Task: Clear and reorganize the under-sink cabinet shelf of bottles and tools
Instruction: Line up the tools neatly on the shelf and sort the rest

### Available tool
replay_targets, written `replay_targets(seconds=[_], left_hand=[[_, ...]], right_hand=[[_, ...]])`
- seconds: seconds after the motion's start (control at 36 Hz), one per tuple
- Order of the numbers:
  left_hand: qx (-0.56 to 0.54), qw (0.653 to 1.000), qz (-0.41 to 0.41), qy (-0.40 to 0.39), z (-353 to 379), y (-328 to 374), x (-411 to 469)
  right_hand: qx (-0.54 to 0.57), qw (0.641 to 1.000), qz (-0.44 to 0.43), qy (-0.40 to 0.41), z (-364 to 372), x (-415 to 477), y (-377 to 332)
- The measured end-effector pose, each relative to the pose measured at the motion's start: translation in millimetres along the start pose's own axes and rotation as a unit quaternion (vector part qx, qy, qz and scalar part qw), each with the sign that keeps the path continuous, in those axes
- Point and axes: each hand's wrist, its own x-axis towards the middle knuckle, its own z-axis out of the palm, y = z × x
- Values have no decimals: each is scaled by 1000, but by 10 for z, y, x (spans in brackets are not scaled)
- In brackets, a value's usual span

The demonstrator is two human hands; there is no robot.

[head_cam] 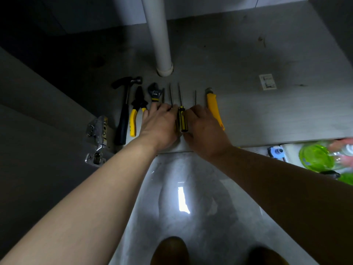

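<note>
From the head camera we look down at a grey under-sink cabinet shelf, with a white plastic drain pipe standing on it towards the back. The tools lie side by side in a row near the front edge, working ends pointing away from us. From the left they are a black-handled claw hammer, yellow-gripped pliers, a dark adjustable wrench, a thin screwdriver shaft, a black-and-yellow striped screwdriver, another thin shaft and a yellow utility knife.

Our left hand lies palm down over the handles beside the pliers. Its fingers are stretched forward and spread, and no grip is visible. Our right hand covers the handle of the thin shaft next to the knife. Its knuckles are bent and its fingertips tucked down, so we cannot tell whether it grips anything. The striped screwdriver lies between the two hands.

A metal door hinge sits at the shelf's left. Blurred green plastic bottles lie on the floor to the right.
</note>
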Motion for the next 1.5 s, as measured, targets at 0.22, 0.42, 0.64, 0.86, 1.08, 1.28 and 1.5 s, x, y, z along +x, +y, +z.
replay_targets(seconds=[0.22, 0.42, 0.64, 0.86, 1.08, 1.28, 1.5], left_hand=[[-22, 1000, -1, -1, 19, -8, -10], [-46, 998, 36, 32, 52, 17, -24], [-41, 998, 34, 45, 75, 40, -23], [-58, 994, 30, 88, 59, 111, -104], [-80, 951, 180, 239, -263, 799, -347], [17, 924, 360, -126, -165, 1548, -559], [82, 927, 247, -269, 665, 1662, -485]], right_hand=[[-36, 998, 42, -12, -57, 11, 101], [14, 999, 37, 16, 30, 58, 123], [43, 998, 39, 4, 13, 93, 108], [68, 998, -1, -8, -319, 2, 211], [-14, 999, -38, 4, -1091, -605, 864], [9, 992, 82, -101, -922, -1625, 1351], [41, 933, 282, -222, 28, -2333, 1560]])
